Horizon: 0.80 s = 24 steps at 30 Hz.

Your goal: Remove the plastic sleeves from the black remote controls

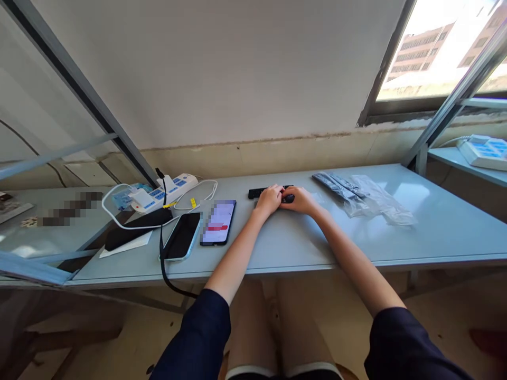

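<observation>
Head view: toward the back of the pale blue desk (293, 248), a black bar-shaped object (255, 193), much like a remote control, lying crosswise, one end out past the left hand (271, 198). Right hand (300, 200) touching the left, thumb and fingers closed around a small dark piece (289, 198). Left hand bent over, palm down; cannot tell from this side whether gripping or only resting. Near the left forearm, a lit phone (219, 221), partly blurred out, then a dark-screened phone (182, 236) with a black strap (161, 245) along one corner. Farther left, a black case (138, 235) on white paper (130, 245); behind, a white power strip (180, 184) and a looped white cable (127, 228). Right of both hands, crumpled plastic bags (384, 200).
</observation>
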Motion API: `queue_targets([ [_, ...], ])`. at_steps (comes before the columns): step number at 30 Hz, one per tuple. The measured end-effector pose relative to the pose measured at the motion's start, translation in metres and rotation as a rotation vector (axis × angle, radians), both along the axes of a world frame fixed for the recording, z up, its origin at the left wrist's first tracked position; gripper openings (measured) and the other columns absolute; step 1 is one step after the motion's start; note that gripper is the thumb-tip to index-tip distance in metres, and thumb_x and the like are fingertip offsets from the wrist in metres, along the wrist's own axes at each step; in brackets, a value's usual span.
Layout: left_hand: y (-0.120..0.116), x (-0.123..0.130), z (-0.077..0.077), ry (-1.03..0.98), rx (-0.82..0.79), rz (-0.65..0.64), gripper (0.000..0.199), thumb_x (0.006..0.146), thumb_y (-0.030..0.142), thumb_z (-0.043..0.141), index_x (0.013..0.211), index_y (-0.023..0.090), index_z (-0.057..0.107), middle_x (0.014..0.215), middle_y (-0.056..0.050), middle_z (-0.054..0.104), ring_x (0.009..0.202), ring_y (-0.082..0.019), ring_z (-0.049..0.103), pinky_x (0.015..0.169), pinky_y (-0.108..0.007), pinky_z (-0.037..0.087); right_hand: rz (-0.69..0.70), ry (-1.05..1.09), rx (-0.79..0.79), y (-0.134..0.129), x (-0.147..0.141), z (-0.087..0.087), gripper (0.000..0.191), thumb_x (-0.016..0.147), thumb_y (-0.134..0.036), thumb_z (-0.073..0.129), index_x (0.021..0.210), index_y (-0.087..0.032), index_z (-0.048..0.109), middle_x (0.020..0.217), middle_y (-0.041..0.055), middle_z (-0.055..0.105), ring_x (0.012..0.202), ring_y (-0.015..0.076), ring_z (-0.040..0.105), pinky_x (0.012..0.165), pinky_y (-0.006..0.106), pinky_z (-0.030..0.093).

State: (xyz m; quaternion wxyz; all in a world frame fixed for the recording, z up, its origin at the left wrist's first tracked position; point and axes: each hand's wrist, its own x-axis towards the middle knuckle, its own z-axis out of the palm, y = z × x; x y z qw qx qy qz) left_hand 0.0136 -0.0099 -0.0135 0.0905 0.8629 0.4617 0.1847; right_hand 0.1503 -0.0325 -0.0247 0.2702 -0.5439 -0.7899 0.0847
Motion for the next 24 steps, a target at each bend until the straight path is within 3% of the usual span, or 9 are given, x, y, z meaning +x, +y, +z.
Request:
queue_targets([
  [14,0.01,0.001,-0.006,-0.013,0.013,-0.041,0.034,0.086,0.005,0.033,0.1,0.017,0.063,0.106,-0.008,0.064,0.101,-0.02,0.059,0.088,-0.03,0.044,0.001,0.024,0.055,0.008,0.002,-0.008,0.019,0.069,-0.033,0.068,0.079,-0.017,0.071,0.081,0.0041,0.064,0.073,0.0156,0.056,0.061,0.022,0.036],
  [24,0.012,0.002,-0.002,0.02,-0.009,-0.045,0.033,0.089,0.007,0.032,0.101,0.014,0.062,0.107,-0.01,0.063,0.1,-0.02,0.058,0.085,-0.029,0.043,-0.104,-0.125,-0.034,0.004,-0.003,0.003,0.024,0.073,-0.038,0.063,0.085,-0.017,0.069,0.086,0.0035,0.064,0.076,0.0157,0.056,0.061,0.022,0.033],
])
